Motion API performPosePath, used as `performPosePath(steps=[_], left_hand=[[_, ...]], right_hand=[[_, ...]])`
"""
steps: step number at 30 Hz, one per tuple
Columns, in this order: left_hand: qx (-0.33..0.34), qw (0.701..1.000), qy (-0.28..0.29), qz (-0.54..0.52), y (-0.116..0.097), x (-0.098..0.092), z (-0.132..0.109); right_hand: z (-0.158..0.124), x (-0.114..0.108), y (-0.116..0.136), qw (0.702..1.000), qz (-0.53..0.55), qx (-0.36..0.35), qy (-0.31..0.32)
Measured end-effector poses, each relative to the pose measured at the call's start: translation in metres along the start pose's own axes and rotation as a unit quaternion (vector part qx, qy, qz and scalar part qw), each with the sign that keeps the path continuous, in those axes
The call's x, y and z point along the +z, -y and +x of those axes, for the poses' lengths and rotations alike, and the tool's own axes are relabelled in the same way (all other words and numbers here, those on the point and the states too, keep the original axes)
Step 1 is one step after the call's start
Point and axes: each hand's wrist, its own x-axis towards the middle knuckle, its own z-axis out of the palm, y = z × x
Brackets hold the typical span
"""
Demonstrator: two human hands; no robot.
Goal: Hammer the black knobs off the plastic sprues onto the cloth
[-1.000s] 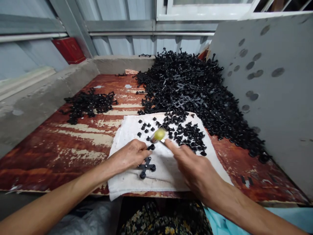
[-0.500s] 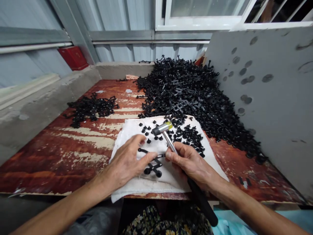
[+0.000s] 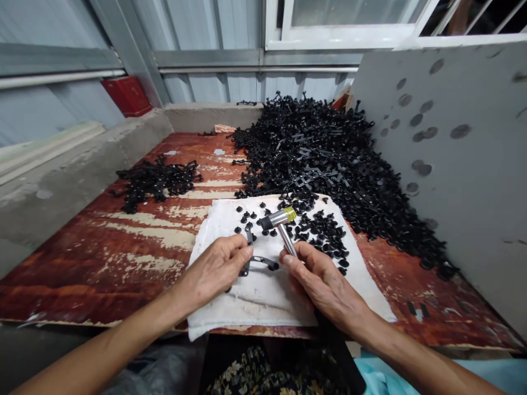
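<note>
Closed around a black hinged linkage (image 3: 262,259), my left hand (image 3: 218,269) is over the left half of a white cloth (image 3: 272,307). One end of the linkage points up and one arm reaches right; its lower part is hidden behind my fingers. In my right hand (image 3: 323,277) is a small mallet (image 3: 285,238), gripped near its metal shaft. Its head has one black face and one yellow face and is raised towards the far side of the cloth. Small black round-based pegs (image 3: 323,233) lie scattered on the cloth beyond both hands.
A large heap of black linkages (image 3: 304,148) fills the table's back right, against a grey spotted panel (image 3: 448,164). A smaller pile (image 3: 160,181) lies at the left. A red box (image 3: 127,96) sits on the ledge of the worn wooden table's back left corner.
My left hand has closed on the linkage, which has turned and shifted up and left on the cloth. The right hand still holds the mallet in nearly the same place.
</note>
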Motion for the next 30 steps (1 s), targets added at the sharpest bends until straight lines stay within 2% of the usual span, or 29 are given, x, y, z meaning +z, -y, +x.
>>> performPosePath(steps=[4, 7, 9, 16, 30], left_hand=[[-0.042, 0.998, 0.044, -0.008, -0.001, -0.015, 0.010], [-0.076, 0.994, 0.066, -0.046, -0.002, -0.016, 0.014], [-0.070, 0.994, 0.074, -0.037, 0.000, -0.015, 0.016], [-0.001, 0.996, 0.011, 0.090, 0.004, -0.014, 0.018], [0.008, 0.997, 0.016, 0.078, 0.018, -0.014, 0.022]], right_hand=[[-0.008, -0.008, -0.008, 0.998, 0.035, 0.042, 0.003], [-0.011, -0.008, -0.015, 0.993, 0.096, 0.060, 0.006], [-0.011, -0.008, -0.018, 0.990, 0.120, 0.070, 0.006], [-0.009, -0.011, -0.021, 0.989, 0.133, 0.060, 0.019], [-0.010, -0.012, -0.025, 0.986, 0.153, 0.065, 0.029]])
